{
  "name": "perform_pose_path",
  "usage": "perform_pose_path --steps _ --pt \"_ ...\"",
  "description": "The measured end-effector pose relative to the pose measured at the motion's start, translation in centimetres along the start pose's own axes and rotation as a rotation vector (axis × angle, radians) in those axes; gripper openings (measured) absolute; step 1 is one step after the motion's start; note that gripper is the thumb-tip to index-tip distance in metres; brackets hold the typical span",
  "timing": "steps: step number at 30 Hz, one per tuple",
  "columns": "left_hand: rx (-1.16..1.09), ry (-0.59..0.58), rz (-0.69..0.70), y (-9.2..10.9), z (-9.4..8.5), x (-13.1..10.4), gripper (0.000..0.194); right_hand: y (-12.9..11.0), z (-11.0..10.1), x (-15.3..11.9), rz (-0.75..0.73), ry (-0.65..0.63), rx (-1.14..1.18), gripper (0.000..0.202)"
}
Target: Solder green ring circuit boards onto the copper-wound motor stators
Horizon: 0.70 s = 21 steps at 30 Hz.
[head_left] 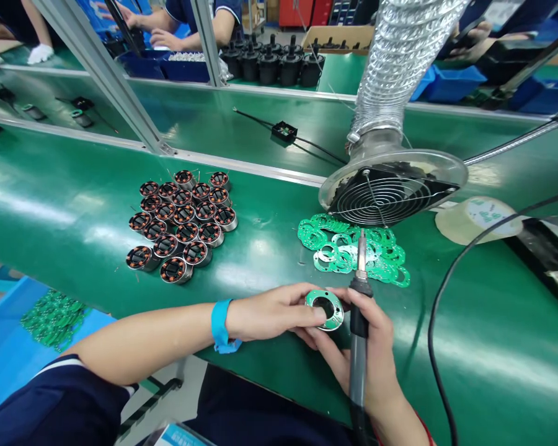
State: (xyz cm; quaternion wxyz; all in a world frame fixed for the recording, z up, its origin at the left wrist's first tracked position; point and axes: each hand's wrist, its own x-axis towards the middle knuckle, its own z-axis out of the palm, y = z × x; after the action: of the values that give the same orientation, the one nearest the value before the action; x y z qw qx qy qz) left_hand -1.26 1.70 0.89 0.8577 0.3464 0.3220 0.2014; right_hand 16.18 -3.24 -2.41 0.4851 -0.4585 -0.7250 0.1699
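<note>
A round green ring-shaped circuit board [336,310] with a silvery rim is gripped by my left hand [270,311], thumb pressed over its centre opening. Whether a motor part sits beneath it is hidden by my fingers. In my right hand [379,356] is a soldering iron [359,359], its metal tip pointing up and away from me. The fingertips of that hand also touch the board's right and lower edge. Just beyond my hands lies a loose pile of green ring boards [384,266]. To the left stand several motor stators [185,214] with copper windings, grouped together.
A fume extractor hood [393,186] on a silver flexible duct [404,68] hangs over the board pile. A black cable [439,328] loops at the right, near a tape roll [477,220]. A blue bin [9,328] is lower left. Co-workers sit across the bench.
</note>
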Motion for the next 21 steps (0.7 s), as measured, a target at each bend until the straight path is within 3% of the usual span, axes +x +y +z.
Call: perform_pose_path --steps 4,7,9,12,14,16,18,21 --pt "0.024 0.028 0.034 -0.1 -0.2 0.3 0.034 -0.1 -0.6 0.2 0.073 0.000 0.049 0.052" --pt "0.159 0.040 0.029 0.0 -0.6 0.2 0.041 -0.1 -1.1 0.4 0.127 0.065 0.025 0.039" --pt "0.357 0.090 0.069 -0.1 -0.7 0.1 0.046 0.0 -1.2 0.5 0.098 0.074 -0.023 0.036" --pt "0.819 0.209 0.238 -0.1 -0.6 -0.2 0.052 0.1 -1.0 0.6 0.047 0.038 -0.082 0.034" --pt "1.147 0.263 0.377 -0.2 -0.3 -0.4 0.051 0.1 -0.7 0.6 0.102 0.008 -0.079 0.030" --pt "1.368 0.284 0.469 -0.2 -0.1 -0.5 0.050 0.1 -0.5 0.6 0.250 0.001 0.034 0.028" --pt "1.405 0.291 0.483 -0.2 0.0 -0.5 0.051 0.3 -0.4 0.5 0.403 -0.011 0.253 0.028" --pt "1.171 0.278 0.396 0.1 -0.2 -0.5 0.053 0.6 -0.5 0.4 0.473 -0.033 0.541 0.030"
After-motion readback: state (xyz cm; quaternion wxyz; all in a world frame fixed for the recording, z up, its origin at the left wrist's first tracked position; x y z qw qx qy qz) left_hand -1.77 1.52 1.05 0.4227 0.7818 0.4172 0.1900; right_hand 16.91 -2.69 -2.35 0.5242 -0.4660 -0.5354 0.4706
